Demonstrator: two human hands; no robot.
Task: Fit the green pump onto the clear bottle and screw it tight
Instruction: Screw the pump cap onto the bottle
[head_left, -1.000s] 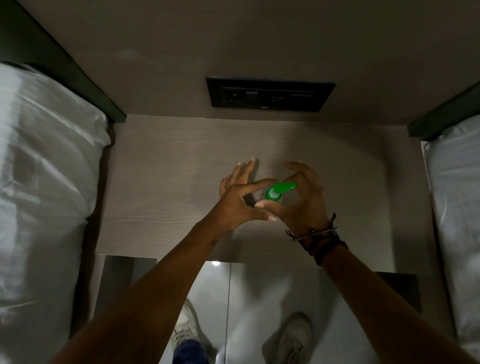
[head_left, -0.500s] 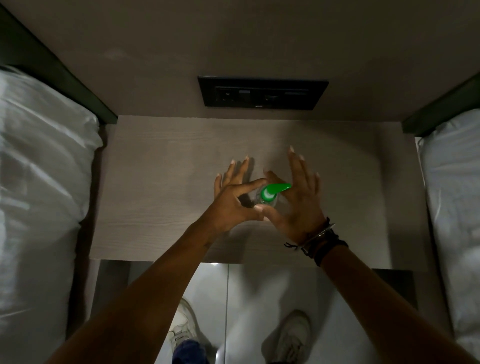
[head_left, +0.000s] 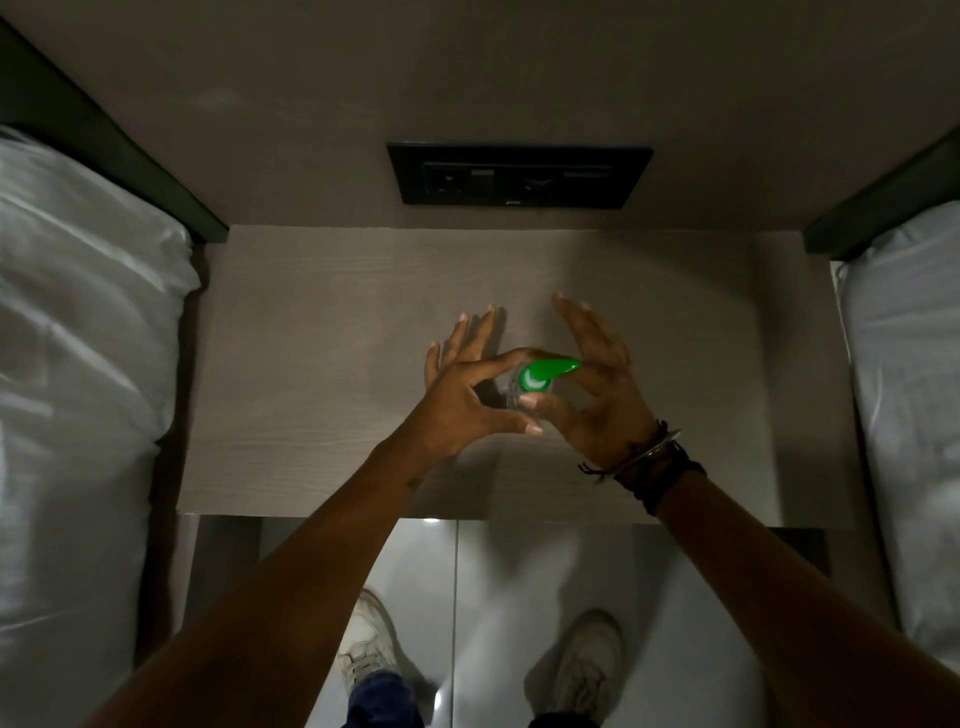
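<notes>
The green pump (head_left: 543, 375) sits on top of the clear bottle (head_left: 511, 392), which stands upright on the wooden bedside table (head_left: 311, 364). Only a sliver of the bottle shows between my hands. My left hand (head_left: 457, 400) rings the bottle with index finger and thumb, its other fingers spread behind. My right hand (head_left: 597, 384) has its thumb pressed on the pump's collar and the nozzle tip against its palm side, with the fingers stretched straight out.
A black socket panel (head_left: 519, 176) is set in the wall behind the table. White bedding lies to the left (head_left: 78, 338) and to the right (head_left: 904, 364). Below the table's near edge are a glossy floor and my shoes (head_left: 363, 654).
My right hand's fingers, curled round the pump a second ago, have straightened out. The pump nozzle still points right. The camera view has shifted slightly.
</notes>
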